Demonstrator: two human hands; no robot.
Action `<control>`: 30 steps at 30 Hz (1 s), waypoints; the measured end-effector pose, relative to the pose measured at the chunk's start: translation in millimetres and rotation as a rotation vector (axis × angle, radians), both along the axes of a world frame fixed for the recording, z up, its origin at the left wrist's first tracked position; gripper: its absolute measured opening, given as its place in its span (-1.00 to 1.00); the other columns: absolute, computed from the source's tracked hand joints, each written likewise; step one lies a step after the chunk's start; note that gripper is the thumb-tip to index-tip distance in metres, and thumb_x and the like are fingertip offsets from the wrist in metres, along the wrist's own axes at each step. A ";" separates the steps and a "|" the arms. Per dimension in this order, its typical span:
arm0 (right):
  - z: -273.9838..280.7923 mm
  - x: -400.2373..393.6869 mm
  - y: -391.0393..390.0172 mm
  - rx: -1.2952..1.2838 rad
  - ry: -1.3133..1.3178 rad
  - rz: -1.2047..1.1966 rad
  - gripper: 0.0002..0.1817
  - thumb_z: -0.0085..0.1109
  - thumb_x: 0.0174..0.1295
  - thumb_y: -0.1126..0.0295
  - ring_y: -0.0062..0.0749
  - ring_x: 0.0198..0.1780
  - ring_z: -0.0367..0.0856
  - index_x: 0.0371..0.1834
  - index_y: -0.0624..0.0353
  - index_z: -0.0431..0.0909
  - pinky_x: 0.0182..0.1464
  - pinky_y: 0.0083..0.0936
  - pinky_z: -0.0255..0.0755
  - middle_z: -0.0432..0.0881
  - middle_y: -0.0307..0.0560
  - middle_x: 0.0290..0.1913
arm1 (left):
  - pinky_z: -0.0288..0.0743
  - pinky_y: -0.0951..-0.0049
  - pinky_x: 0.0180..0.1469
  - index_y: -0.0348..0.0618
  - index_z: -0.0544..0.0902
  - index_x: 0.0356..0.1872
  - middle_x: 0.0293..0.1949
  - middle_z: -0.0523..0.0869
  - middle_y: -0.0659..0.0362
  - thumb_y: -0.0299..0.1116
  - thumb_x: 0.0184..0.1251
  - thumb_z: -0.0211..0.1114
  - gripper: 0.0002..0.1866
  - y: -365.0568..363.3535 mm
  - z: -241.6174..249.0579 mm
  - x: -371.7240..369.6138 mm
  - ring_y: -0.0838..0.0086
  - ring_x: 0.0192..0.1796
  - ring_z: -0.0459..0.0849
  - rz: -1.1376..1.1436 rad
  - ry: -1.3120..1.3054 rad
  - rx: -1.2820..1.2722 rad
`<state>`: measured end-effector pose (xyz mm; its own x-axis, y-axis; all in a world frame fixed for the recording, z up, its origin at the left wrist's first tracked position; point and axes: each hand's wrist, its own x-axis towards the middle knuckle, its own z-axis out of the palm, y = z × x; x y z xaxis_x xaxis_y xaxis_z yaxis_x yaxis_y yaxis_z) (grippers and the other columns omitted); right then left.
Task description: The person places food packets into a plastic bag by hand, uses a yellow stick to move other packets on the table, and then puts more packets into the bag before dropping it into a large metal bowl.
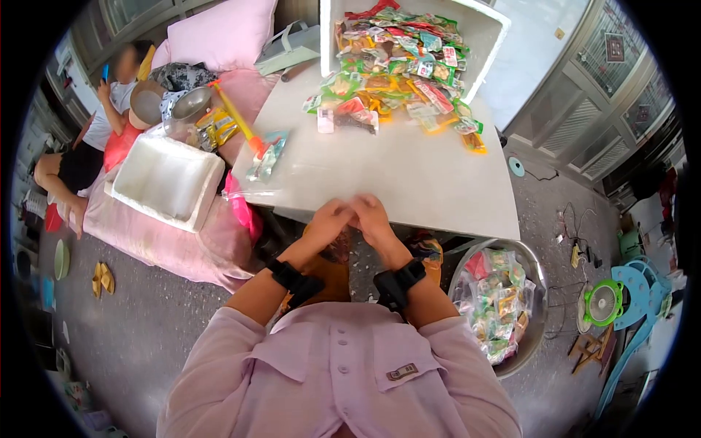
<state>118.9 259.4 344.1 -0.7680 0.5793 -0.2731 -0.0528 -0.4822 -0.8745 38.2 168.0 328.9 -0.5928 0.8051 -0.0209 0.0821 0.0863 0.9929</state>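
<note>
My left hand (331,220) and my right hand (373,219) meet at the front edge of the pale table (387,171). Their fingers are curled and pressed together; anything between them is hidden or too small to make out. Beyond them, a white foam box (491,45) lies tipped towards me. Small sealed food packets (398,66) in green, red and yellow fill it and spill onto the tabletop. On the table's left side lies a bluish plastic packet (269,157), beside a tool with a yellow handle and orange end (244,128).
A metal basin (541,306) full of similar packets stands at lower right. An empty foam box (157,179) rests on the pink-covered seat (135,237) at left, near metal bowls (192,104). A person (109,109) sits beyond with a phone. A green fan (604,303) stands at far right.
</note>
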 end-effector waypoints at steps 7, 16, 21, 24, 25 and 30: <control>3.7 12.8 6.9 -0.169 0.041 0.066 -0.82 0.05 0.11 0.28 -0.62 -0.39 0.41 -0.33 0.11 0.36 -0.40 -0.66 0.35 0.44 -0.28 -0.41 | 0.32 0.63 -0.46 -0.17 0.44 -0.42 -0.47 0.49 0.23 -0.31 0.16 0.07 -0.85 2.7 22.1 -4.8 0.61 -0.45 0.43 -0.136 -0.632 -0.006; -0.2 10.8 11.0 0.045 -0.057 0.051 -0.88 0.03 0.11 0.31 -0.65 -0.44 0.40 -0.41 0.11 0.38 -0.46 -0.68 0.33 0.43 -0.30 -0.46 | 0.32 0.61 -0.46 -0.19 0.44 -0.45 -0.49 0.49 0.24 -0.45 0.08 0.01 -0.94 12.0 16.8 3.4 0.58 -0.47 0.44 -0.100 -0.327 -0.054; 3.5 11.7 18.3 -0.012 -0.058 0.011 -0.94 -0.03 0.08 0.41 -0.56 -0.41 0.45 -0.41 0.13 0.38 -0.45 -0.65 0.34 0.45 -0.22 -0.48 | 0.33 0.34 -0.45 -0.24 0.42 -0.53 -0.52 0.46 0.01 -0.47 -0.02 0.03 -0.94 10.3 8.4 -2.7 0.20 -0.54 0.44 0.296 0.456 0.052; 3.6 5.9 21.1 0.142 -0.162 -0.047 -0.90 -0.03 0.10 0.36 -0.57 -0.47 0.45 -0.40 0.14 0.40 -0.44 -0.64 0.36 0.49 -0.25 -0.51 | 0.35 0.25 -0.45 -0.22 0.43 -0.53 -0.53 0.46 0.00 -0.46 -0.07 0.09 -0.93 2.0 34.0 0.1 0.07 -0.50 0.43 0.373 0.907 0.147; -2.3 1.8 24.2 0.307 -0.173 -0.017 -0.89 -0.03 0.09 0.37 -0.56 -0.47 0.45 -0.39 0.16 0.40 -0.44 -0.63 0.36 0.49 -0.24 -0.50 | 0.36 0.25 -0.44 -0.21 0.44 -0.50 -0.53 0.47 0.00 -0.47 -0.08 0.10 -0.92 0.1 36.0 1.3 0.09 -0.48 0.44 0.313 0.975 0.115; -16.2 -20.6 36.7 0.573 -0.177 0.185 -0.84 -0.02 0.05 0.39 -0.53 -0.47 0.44 -0.34 0.21 0.43 -0.45 -0.59 0.35 0.50 -0.21 -0.49 | 0.37 0.22 -0.45 -0.19 0.42 -0.44 -0.55 0.48 0.02 -0.46 -0.07 0.11 -0.88 10.3 23.5 2.5 0.10 -0.48 0.48 0.293 0.934 0.036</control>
